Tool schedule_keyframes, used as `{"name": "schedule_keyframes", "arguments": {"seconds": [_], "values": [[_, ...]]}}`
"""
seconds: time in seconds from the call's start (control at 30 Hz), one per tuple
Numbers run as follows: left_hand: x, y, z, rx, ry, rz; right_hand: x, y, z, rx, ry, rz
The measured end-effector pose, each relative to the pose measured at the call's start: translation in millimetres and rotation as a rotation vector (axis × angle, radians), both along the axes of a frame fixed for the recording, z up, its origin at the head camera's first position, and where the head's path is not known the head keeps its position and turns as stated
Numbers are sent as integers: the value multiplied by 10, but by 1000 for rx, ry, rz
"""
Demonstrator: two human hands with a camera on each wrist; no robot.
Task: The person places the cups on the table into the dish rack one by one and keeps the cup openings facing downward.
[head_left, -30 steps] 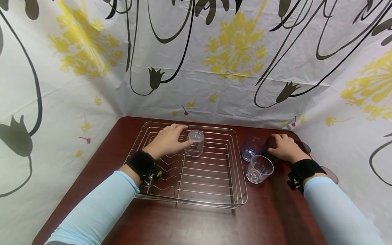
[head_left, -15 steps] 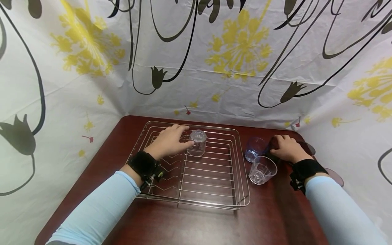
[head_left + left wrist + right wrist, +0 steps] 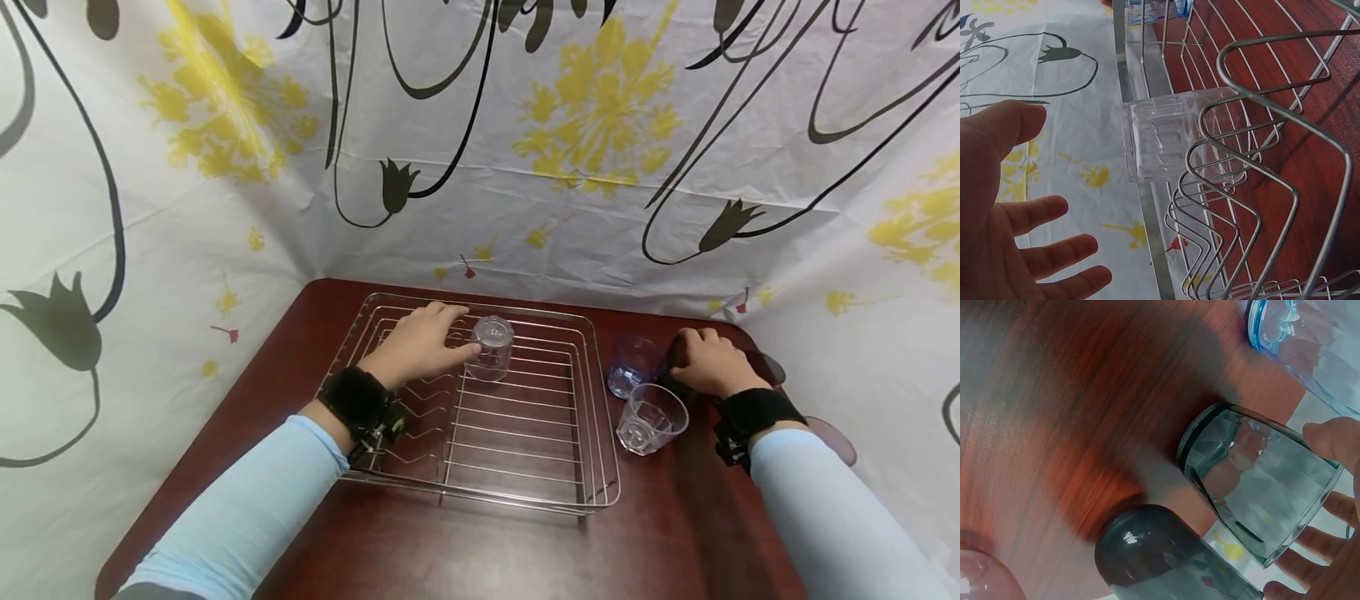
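Right hand (image 3: 708, 362) pinches a transparent grey-green faceted tumbler (image 3: 1260, 478) near its rim.
Left hand (image 3: 418, 346), spread, hovers beside an inverted clear tumbler (image 3: 492, 360) on the silver wire rack (image 3: 1291, 116).

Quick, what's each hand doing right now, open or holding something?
Left hand: open, holding nothing, near the upturned clear glass.
Right hand: closed around a dark-tinted glass.

White cloth walls (image 3: 480, 179) (yellow-flowered) around a glossy red-brown table (image 3: 510, 554)
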State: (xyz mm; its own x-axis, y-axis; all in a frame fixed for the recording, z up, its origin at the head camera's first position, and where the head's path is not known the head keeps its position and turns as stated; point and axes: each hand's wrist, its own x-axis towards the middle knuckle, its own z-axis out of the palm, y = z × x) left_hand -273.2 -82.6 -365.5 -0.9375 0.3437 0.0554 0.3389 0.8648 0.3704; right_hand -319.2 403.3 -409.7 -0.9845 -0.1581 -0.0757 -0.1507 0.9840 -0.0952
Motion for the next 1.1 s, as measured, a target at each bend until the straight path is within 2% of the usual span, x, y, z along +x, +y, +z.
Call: {"name": "schedule_keyframes", "arguments": {"seconds": [0.43, 0.7, 0.93, 1.1], "values": [[13, 25, 38, 5, 2, -8, 11, -2, 86, 83, -14, 14], [40, 48, 45, -7, -24, -7, 53, -32, 100, 60, -29, 19], [43, 47, 45, 2, -11, -10, 81, -12, 114, 63, 0, 44], [35, 50, 35, -3, -13, -14, 68, 23, 188, 53, 49, 47]]}}
